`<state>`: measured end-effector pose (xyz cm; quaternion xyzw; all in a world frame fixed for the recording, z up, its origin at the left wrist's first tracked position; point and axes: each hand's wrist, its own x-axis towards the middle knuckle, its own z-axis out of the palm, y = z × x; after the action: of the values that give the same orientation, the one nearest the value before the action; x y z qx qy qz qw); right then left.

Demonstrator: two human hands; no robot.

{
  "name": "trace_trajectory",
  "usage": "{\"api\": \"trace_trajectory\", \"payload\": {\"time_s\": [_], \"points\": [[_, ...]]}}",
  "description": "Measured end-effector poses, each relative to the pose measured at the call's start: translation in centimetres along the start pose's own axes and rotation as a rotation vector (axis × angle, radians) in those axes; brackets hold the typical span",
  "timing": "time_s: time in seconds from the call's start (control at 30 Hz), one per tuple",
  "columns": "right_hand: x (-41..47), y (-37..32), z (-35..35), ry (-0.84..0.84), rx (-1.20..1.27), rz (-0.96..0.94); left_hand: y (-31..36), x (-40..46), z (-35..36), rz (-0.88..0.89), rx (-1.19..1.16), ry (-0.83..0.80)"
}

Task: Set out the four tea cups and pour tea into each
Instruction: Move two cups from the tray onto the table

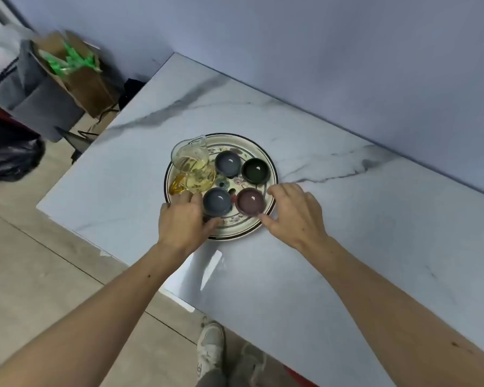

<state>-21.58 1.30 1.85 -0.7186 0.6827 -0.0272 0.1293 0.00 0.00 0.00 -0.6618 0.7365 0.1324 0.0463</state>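
- Cups, four of them, sit together on the round tray (pixel 266 219): a grey cup (pixel 229 162) and a dark green cup (pixel 256 170) toward its far edge, a blue-grey cup (pixel 217 201) and a purple cup (pixel 251 201) toward its near edge.
- Glass pitcher (pixel 193 169) of pale yellow tea stands at the tray's left edge, touching or just beside the cups.
- Left hand (pixel 183 222) curls its fingers around the blue-grey cup; whether they grip it I cannot tell.
- Right hand (pixel 295 213) has fingers spread apart on either side of the purple cup, at the tray's right edge.
- Risk: the cups are crowded, so lifting one could knock its neighbour or the pitcher and spill tea onto the marble table (pixel 347 247).
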Motion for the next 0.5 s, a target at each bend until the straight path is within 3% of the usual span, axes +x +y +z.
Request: {"api": "trace_trajectory", "payload": {"time_s": [0.5], "points": [[2.5,0.3,5.0,0.077,0.054,-0.015,0.4,2.1,3.7,-0.061,-0.068,0.176]]}}
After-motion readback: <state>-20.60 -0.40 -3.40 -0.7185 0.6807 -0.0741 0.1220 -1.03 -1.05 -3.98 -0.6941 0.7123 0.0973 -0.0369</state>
